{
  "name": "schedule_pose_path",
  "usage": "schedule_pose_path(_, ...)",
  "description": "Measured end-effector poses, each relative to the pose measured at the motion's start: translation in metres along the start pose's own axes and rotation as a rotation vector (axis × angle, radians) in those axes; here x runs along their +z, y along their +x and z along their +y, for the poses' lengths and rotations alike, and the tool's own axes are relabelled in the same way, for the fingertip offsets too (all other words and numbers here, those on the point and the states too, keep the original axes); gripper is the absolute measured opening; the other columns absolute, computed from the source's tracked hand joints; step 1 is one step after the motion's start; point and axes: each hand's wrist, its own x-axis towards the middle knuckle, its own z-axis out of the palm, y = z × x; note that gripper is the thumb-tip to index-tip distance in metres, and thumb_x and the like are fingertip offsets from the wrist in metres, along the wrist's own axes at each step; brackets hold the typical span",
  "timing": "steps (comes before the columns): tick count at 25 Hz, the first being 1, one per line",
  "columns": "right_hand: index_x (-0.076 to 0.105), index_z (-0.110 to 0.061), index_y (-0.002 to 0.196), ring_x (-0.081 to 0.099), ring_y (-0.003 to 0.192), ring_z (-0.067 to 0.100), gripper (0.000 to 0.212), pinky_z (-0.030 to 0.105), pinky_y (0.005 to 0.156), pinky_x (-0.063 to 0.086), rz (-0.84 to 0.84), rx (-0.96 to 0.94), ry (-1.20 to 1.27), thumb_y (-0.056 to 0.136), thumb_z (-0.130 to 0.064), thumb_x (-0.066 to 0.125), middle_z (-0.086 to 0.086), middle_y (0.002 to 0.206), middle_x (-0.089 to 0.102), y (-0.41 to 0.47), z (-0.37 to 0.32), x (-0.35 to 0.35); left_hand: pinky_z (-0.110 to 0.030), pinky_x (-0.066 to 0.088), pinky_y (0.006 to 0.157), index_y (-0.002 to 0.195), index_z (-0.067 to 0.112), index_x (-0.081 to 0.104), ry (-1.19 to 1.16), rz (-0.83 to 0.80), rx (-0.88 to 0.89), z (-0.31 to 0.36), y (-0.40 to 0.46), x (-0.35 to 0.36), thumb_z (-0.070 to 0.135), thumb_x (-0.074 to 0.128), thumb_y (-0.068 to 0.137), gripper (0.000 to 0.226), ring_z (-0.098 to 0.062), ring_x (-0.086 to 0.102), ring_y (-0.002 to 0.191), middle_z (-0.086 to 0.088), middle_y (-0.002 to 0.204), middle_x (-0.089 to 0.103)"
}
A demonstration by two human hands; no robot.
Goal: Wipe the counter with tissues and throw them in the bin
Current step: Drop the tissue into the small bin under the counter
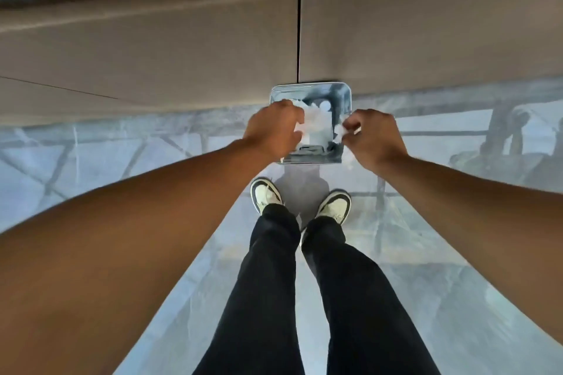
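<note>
— White tissues over the open bin, pinched between left hand and right hand!
— Blurry, but both seem clenched on paper. Stay centred, release straight down, clear of the near rim.

Forearms bare, no sleeves in view. Hands: left hand, right hand, no rings or watch visible. Black trousers, long, loose. Sneakers pale cream with dark trim, possibly laced; blurred.
</note>
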Motion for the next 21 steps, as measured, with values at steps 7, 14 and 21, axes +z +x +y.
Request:
schedule_pose_path(7,0.071,-0.012,0.095,0.065,0.091,0.025,0.011,0.021,0.073,0.04,0.021,0.024,-0.014,0.087,-0.013,0.064,0.007,0.102,0.072,0.072,0.031,0.071,-0.041,0.053,0.081,0.116,0.014,0.068,-0.049,0.137,-0.104,-0.014,0.058,0.066,0.015,0.06,0.087,0.03,-0.039,0.063,0.1,-0.012,0.116,0.061)
schedule_pose_path(14,0.068,-0.019,0.11,0.065,0.098,0.026,0.025,0.029,0.083,0.051,-0.051,0.095,0.02,0.085,-0.019,0.068,0.007,0.109,0.069,0.08,0.043,0.1,-0.042,0.053,0.078,0.117,0.017,0.067,-0.01,0.087,-0.149,-0.025,0.073,0.094,0.027,0.067,0.085,0.033,-0.04,0.064,0.098,-0.011,0.114,0.062)
schedule_pose_path(21,0.044,-0.021,0.142,0.06,0.116,0.026,0.067,0.038,0.099,0.049,-0.126,0.122,0.148,0.082,-0.03,0.075,0.007,0.14,0.055,0.055,0.048,0.078,-0.043,0.054,0.079,0.129,0.018,0.057,0.066,0.019,-0.137,-0.024,0.051,0.079,0.043,0.066,0.083,0.053,-0.037,0.063,0.106,-0.009,0.119,0.062)
